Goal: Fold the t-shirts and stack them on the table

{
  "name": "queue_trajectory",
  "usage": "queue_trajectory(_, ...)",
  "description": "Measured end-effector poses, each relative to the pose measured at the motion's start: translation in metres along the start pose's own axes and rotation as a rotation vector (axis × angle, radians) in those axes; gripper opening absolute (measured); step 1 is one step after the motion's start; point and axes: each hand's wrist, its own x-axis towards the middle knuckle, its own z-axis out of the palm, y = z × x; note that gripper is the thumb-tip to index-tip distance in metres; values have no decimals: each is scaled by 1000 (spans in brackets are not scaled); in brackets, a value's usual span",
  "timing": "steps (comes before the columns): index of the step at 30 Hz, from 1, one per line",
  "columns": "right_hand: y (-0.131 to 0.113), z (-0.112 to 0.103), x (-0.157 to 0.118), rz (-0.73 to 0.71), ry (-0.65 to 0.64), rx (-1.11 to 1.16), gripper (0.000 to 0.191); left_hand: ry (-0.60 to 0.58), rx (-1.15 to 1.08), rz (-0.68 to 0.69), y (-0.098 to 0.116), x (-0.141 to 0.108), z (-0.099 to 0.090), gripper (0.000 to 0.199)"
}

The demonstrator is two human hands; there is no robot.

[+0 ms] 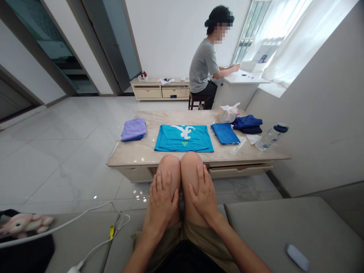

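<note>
Khaki shorts (182, 237) at the bottom of our view, both knees bare. Our left hand (163, 203) lies open on the left knee, our right hand (203, 187) open on the right knee, fingers spread. Hands apart but just beside each other, clamped on nothing, each touching only its own knee.

Ahead, past the knees, a marble-topped surface (133, 157) carries the clothes, none touched by us. Teal T-shirt (184, 138) lies flat in the middle, nearest our hands, with a white print and a small yellow-green mark; no readable wording at this size. Folded lilac garment (133, 129) on its left, folded blue garment (225, 133) on its right, navy garments (247, 124) stacked beyond that. White plastic bag (229, 113) at the far edge. Clear plastic bottle (271, 137) with a dark blue cap lies on its side at the right; any label is too small to read.

We sit on a grey sofa (295, 231), with a pale blue object (297, 258) to our right and a white cable (85, 216) with a yellow tag (111, 232) to our left. Farther off, another person (201, 66) in a grey T-shirt sits at a white desk (244, 77), both hands on it.
</note>
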Motion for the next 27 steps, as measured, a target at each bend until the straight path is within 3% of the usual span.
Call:
queue_trajectory(9,26,-6,0,-19,52,1,86,2,-24,-21,-20,-4,-1,77)
queue_trajectory(27,23,-8,0,-17,69,-26,83,1,-27,-46,-17,-3,-7,74)
